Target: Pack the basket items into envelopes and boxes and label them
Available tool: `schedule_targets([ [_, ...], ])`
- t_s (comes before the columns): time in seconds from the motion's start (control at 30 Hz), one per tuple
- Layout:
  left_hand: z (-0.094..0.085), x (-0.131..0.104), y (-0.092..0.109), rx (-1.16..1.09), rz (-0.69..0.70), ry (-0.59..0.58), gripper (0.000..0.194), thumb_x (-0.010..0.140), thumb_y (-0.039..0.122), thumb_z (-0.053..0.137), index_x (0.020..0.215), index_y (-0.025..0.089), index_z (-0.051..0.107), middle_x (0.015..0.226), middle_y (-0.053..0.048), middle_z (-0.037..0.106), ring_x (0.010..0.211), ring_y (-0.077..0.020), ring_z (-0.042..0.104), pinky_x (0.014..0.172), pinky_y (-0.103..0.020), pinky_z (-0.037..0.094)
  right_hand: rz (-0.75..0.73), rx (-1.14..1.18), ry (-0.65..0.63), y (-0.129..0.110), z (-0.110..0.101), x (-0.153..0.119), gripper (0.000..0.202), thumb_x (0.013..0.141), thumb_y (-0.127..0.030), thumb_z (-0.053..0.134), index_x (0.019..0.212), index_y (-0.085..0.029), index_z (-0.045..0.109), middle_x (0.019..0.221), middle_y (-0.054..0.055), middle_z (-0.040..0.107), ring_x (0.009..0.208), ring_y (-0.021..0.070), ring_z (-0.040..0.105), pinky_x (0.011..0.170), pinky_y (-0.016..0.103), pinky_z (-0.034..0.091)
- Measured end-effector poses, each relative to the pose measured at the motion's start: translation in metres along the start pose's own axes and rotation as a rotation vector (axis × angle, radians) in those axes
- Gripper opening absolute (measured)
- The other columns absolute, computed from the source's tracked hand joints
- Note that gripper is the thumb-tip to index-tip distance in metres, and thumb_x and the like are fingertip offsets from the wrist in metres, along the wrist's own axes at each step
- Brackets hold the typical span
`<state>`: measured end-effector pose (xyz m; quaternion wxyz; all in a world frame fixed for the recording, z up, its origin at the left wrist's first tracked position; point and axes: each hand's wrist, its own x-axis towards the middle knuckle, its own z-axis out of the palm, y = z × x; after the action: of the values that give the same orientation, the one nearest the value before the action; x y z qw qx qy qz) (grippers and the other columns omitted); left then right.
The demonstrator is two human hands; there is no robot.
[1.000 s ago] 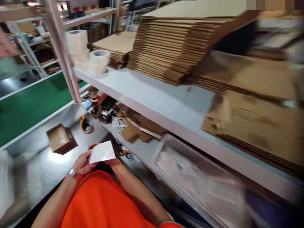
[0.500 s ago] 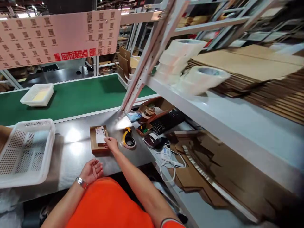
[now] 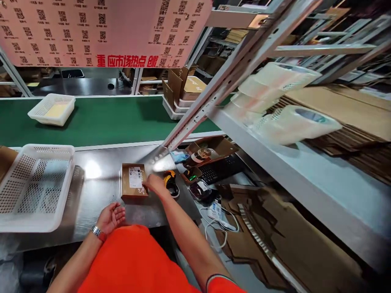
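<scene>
A small brown cardboard box [image 3: 126,189] with a white shipping label [image 3: 135,177] on its top rests on the metal bench. My right hand [image 3: 155,184] is at the box's right edge, its fingers bent together; whatever is between them, if anything, is hidden. Just beyond that hand lies a yellow-and-black tape dispenser [image 3: 172,189], partly covered by it. My left hand [image 3: 111,217], with a metal watch on the wrist, hovers near the bench's front edge. Its palm is turned up, and the loosely curled fingers hold nothing.
Left on the bench stands a white perforated basket [image 3: 69,179]. Behind runs a green conveyor belt [image 3: 116,122] carrying a white tray [image 3: 71,106]. A slanted metal post [image 3: 210,97] and a shelf [image 3: 244,134] with tape rolls [image 3: 293,126] crowd the right. Cables and cardboard lie below.
The view has shifted and tilted downward. My right hand has moved from over the label's lower corner to the box's right edge. My left hand stays palm up, slightly farther from the box.
</scene>
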<state>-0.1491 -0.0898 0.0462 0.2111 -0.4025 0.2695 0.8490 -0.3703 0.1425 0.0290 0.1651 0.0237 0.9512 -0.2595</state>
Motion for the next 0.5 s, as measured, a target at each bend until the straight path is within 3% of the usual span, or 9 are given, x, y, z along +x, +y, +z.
schedule_targets([
  [0.1,-0.001,0.003,-0.002,0.301,0.282,0.038,0.016,0.095,0.033,0.077,0.097,0.019,0.07,0.093,-0.01,0.081,0.084,-0.0238,0.08,0.082,-0.034,0.062,-0.036,0.044,-0.023,0.006,0.0,0.0,0.025,0.084,-0.032,0.08,0.064,-0.021,0.071,0.066,0.012,0.075,0.079,0.029,0.078,0.08,0.036,0.057],
  [0.17,0.006,0.009,-0.001,0.647,0.567,0.061,0.022,0.09,0.036,0.08,0.105,0.022,0.075,0.118,-0.015,0.081,0.117,-0.0312,0.076,0.106,-0.043,0.059,-0.07,0.088,-0.024,0.005,0.003,0.003,0.019,0.093,-0.032,0.07,0.082,-0.02,0.079,0.07,0.008,0.077,0.076,0.0245,0.077,0.077,0.032,0.057],
  [0.2,0.013,0.015,0.0,0.844,0.689,0.067,0.029,0.09,0.036,0.079,0.115,0.023,0.076,0.137,-0.017,0.077,0.136,-0.0342,0.068,0.12,-0.047,0.051,-0.093,0.104,-0.013,0.002,0.004,0.006,0.019,0.096,-0.031,0.066,0.095,-0.019,0.082,0.078,0.007,0.08,0.081,0.0237,0.078,0.079,0.031,0.057],
  [0.27,0.03,0.029,0.0,1.242,0.827,0.06,0.054,0.091,0.033,0.076,0.143,0.021,0.069,0.171,-0.021,0.052,0.164,-0.038,0.042,0.138,-0.054,0.029,-0.148,0.111,0.017,-0.005,0.006,0.013,0.03,0.099,-0.028,0.061,0.122,-0.02,0.08,0.1,0.009,0.084,0.099,0.0239,0.078,0.089,0.031,0.058],
  [0.37,0.055,0.057,-0.006,1.719,0.788,0.061,0.086,0.09,0.035,0.076,0.169,0.015,0.047,0.187,-0.023,0.018,0.174,-0.0472,0.008,0.14,-0.067,0.012,-0.229,0.056,0.028,-0.017,0.005,0.026,0.044,0.102,-0.025,0.057,0.143,-0.018,0.072,0.128,0.017,0.078,0.12,0.0264,0.072,0.104,0.033,0.054],
  [0.5,0.068,0.088,-0.019,1.957,0.705,0.133,0.11,0.087,0.051,0.082,0.178,0.021,0.029,0.189,-0.021,0.003,0.172,-0.0551,-0.008,0.136,-0.078,0.009,-0.337,-0.056,-0.026,-0.029,0.005,0.039,0.036,0.104,-0.026,0.058,0.132,-0.017,0.079,0.13,0.019,0.075,0.127,0.0294,0.067,0.11,0.034,0.048],
])
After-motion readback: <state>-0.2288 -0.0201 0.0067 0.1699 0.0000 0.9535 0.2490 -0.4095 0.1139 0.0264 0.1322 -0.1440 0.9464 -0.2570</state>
